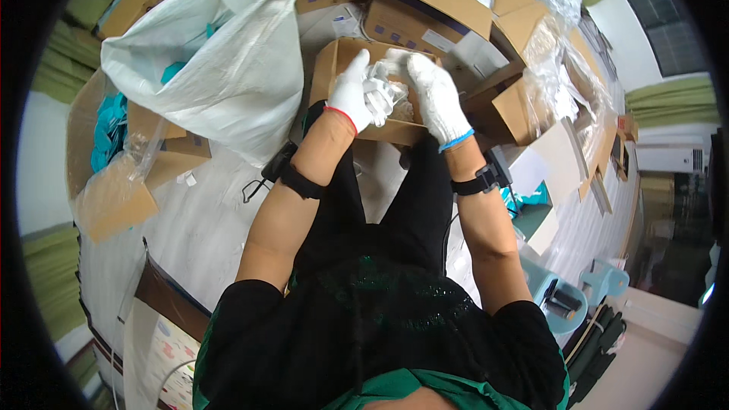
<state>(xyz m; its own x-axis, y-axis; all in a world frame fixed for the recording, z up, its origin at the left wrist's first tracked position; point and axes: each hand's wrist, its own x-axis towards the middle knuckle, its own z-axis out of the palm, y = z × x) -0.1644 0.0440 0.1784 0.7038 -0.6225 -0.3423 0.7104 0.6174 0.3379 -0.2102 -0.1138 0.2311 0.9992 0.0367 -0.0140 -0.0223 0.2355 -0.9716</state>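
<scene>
My left hand (355,95), in a white glove with a red cuff, is closed on a crumpled bundle of white strips (380,76). Its thumb points up and its fingers curl around the bundle. Just to the right, my right hand (439,99) wears a white glove with a blue cuff. Its fingers bend inward toward the left hand, and what they hold is hidden. Both hands are over an open cardboard box (395,134) in front of my legs. Pale crumpled material shows inside the box, below the hands.
A large white woven sack (228,99) stands open at left, beside a carton (129,209) with teal items. Behind are more cartons (410,19), one topped with clear wrapping. At right, an open carton (516,110) spills plastic film. A light blue container (558,300) sits at lower right.
</scene>
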